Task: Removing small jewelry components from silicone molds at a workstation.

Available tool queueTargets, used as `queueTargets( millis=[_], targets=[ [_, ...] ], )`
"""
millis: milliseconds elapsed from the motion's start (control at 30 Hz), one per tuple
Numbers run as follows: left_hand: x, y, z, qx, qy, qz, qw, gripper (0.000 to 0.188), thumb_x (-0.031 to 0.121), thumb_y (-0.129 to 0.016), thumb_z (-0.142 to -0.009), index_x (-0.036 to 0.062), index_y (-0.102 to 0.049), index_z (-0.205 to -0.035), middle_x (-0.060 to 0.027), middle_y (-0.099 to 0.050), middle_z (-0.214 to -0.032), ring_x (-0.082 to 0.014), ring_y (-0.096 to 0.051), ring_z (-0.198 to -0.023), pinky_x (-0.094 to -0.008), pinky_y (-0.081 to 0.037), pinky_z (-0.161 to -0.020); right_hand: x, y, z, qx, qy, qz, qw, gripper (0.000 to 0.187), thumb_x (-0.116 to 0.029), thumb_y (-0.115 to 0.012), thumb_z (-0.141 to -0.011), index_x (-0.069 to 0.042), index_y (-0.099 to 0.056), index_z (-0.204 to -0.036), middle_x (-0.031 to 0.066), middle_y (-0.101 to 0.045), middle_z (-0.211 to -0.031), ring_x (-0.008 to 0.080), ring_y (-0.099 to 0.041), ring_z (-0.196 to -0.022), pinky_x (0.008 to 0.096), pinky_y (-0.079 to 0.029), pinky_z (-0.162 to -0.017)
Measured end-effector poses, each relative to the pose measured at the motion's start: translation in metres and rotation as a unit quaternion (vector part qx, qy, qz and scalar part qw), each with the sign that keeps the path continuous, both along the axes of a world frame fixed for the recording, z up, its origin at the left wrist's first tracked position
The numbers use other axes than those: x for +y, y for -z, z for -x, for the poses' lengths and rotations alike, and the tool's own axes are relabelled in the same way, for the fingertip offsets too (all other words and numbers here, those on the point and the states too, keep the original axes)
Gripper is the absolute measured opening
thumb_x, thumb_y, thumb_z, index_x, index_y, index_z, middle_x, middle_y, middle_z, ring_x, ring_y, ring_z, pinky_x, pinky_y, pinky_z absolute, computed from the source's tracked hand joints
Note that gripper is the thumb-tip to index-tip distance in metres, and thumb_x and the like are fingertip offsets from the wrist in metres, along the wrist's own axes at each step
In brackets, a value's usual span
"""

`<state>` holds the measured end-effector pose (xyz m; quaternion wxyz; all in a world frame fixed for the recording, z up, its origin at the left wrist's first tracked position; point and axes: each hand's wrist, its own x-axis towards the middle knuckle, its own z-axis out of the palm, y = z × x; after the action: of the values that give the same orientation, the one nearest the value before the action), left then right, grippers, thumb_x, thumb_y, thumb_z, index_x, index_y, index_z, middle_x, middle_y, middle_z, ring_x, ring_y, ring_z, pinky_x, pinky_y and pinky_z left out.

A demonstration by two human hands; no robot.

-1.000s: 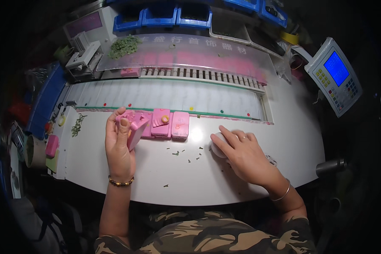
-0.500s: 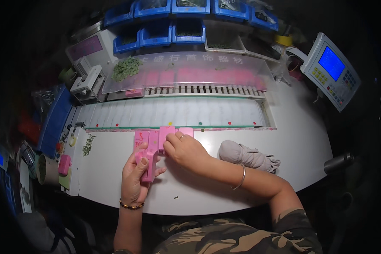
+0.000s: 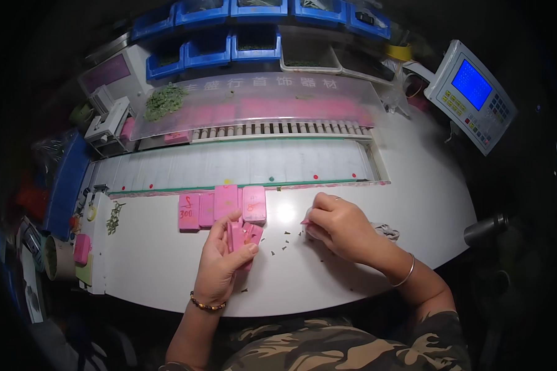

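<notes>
My left hand (image 3: 224, 260) holds a small stack of pink cards (image 3: 244, 237) upright just above the white table (image 3: 167, 272). A row of flat pink cards (image 3: 224, 205) lies on the table right behind that hand. My right hand (image 3: 339, 226) rests further right with its fingers curled on a grey cloth (image 3: 387, 231), and a small pink piece shows at its fingertips. Tiny dark green bits (image 3: 283, 241) are scattered on the table between the two hands.
A white ribbed conveyor (image 3: 241, 164) runs behind the cards, with a clear sloped cover (image 3: 254, 105) above it. Blue bins (image 3: 229, 31) line the back. A control panel with a blue screen (image 3: 473, 93) stands at right. Green pieces (image 3: 112, 217) and a round cup (image 3: 56, 256) sit at left.
My right hand has drawn back from the pink cards to the right, onto the grey cloth. My left hand keeps the stack and has tilted it up.
</notes>
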<state>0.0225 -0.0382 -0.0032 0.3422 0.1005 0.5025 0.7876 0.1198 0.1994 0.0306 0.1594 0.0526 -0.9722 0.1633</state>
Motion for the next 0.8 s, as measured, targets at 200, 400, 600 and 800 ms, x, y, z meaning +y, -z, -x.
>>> queueTargets(
  millis=[200,400,600,800],
  targets=[
    [0.017,-0.013,-0.007,0.078,0.034,-0.003,0.996,0.090,-0.008,-0.073,-0.075,-0.0007,-0.026,-0.151,-0.0118,-0.047,-0.135,-0.0197,-0.051,-0.123,-0.0325,-0.044,-0.101,0.011,-0.015,0.002,-0.043,-0.026,0.204,0.978,0.014,-0.010,-0.073,-0.083,0.001,-0.065,-0.087,0.0106,-0.061,-0.086,0.0245,-0.064,-0.076,0.0344,-0.052,-0.070],
    [0.020,-0.008,-0.009,0.113,0.025,0.032,0.993,0.090,-0.006,-0.074,-0.076,-0.0003,-0.026,-0.151,-0.0113,-0.052,-0.130,-0.0173,-0.055,-0.119,-0.0313,-0.045,-0.101,0.010,-0.019,-0.013,0.042,0.019,0.271,0.961,0.007,-0.008,-0.071,-0.086,-0.006,-0.069,-0.092,0.0045,-0.068,-0.087,0.0161,-0.062,-0.078,0.0298,-0.048,-0.065],
    [0.034,-0.007,-0.014,0.216,0.002,0.052,0.975,0.082,-0.004,-0.071,-0.077,0.0004,-0.031,-0.148,-0.0098,-0.059,-0.119,-0.0153,-0.060,-0.107,-0.0298,-0.049,-0.095,0.011,0.007,-0.017,-0.011,0.017,0.150,0.988,0.005,-0.009,-0.068,-0.088,-0.007,-0.071,-0.091,0.0063,-0.066,-0.085,0.0210,-0.061,-0.079,0.0317,-0.048,-0.068],
    [0.037,0.001,-0.014,0.377,-0.055,0.135,0.915,0.080,-0.003,-0.070,-0.074,0.0036,-0.037,-0.146,-0.0110,-0.062,-0.109,-0.0170,-0.064,-0.099,-0.0300,-0.051,-0.089,0.009,-0.023,-0.013,-0.083,0.094,0.534,0.836,0.012,-0.010,-0.064,-0.091,0.000,-0.070,-0.095,0.0097,-0.066,-0.085,0.0168,-0.063,-0.077,0.0301,-0.050,-0.073]
  ],
)
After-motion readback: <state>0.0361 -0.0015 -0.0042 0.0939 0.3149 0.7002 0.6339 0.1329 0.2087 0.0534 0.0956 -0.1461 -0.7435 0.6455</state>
